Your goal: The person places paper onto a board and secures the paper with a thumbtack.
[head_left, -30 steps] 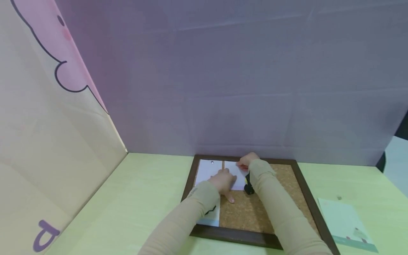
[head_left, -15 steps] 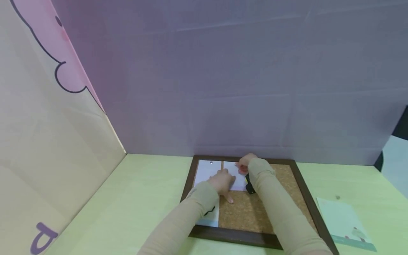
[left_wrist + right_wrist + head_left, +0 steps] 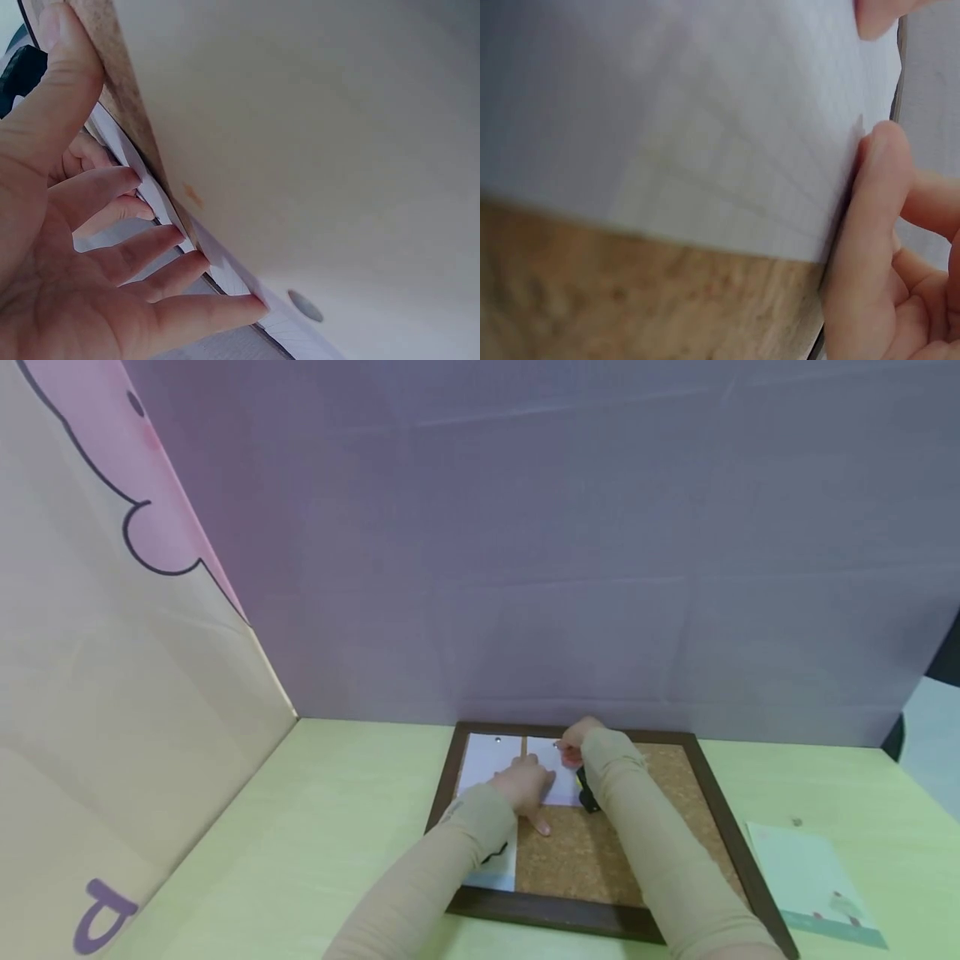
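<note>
On a framed corkboard (image 3: 577, 860), my left hand (image 3: 519, 787) lies with fingers spread across two white paper sheets. One sheet (image 3: 476, 768) is at the upper left, with a silver thumbtack (image 3: 498, 740) near its top; the other sheet (image 3: 561, 789) is just right of it. In the left wrist view those fingers are nearly straight, their tips on the paper. At the top of the right sheet, my right hand (image 3: 581, 743) has its fingers curled, pinching a small shiny thumbtack (image 3: 556, 745). In the right wrist view the thumb (image 3: 885, 161) lies at the paper's edge.
A dark wooden frame (image 3: 555, 914) borders the board. Another sheet (image 3: 502, 864) lies at its lower left, partly under the left sleeve. A black object (image 3: 588, 800) is by the right wrist. On the table's right are a green-edged sheet (image 3: 810, 877) and a small tack (image 3: 797, 822).
The right fingers have shifted slightly, and the tack at their tips now shows. The left hand stays in place on the paper.
</note>
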Motion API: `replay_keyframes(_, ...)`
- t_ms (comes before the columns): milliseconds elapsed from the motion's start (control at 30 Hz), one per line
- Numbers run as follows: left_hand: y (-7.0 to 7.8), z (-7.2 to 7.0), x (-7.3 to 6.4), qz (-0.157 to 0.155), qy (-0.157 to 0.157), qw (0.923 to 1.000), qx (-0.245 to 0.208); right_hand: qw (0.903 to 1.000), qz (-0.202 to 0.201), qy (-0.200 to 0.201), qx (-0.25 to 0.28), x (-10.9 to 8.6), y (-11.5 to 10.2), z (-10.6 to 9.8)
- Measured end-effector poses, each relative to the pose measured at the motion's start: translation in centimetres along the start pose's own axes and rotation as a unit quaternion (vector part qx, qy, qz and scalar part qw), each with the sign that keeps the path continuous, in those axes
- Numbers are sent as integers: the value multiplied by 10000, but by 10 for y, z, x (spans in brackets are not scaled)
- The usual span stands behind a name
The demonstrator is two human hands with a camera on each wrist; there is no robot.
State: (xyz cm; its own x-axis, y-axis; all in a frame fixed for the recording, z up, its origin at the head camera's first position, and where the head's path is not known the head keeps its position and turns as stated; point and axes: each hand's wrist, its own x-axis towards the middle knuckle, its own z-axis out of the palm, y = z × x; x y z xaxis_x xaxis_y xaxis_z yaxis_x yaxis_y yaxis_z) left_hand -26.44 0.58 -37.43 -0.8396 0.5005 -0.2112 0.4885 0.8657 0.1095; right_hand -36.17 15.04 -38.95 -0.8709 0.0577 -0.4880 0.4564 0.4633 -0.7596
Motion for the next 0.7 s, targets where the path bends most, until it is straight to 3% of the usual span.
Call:
replay_keyframes(167,0,2,0,32,11,10000,29,9948,-245,62,-989,-11,-3,0)
replay_keyframes(300,0,2,0,41,60,10000,-48,9732,-491,160,-2241,-22,-8,0)
replay_keyframes(367,-1,2,0,37,70,9999,-79,9687,-505,208,-2423,-26,-8,0)
replay_keyframes(433,-1,3,0,33,57,10000,-72,9747,-454,211,-2180,-25,-6,0)
replay_keyframes(567,-2,5,0,70,44,10000,28,9951,-334,21,-928,-18,3,1)
replay_keyframes(700,-2,6,0,111,66,9999,7,9979,-322,-103,-550,-11,10,0)
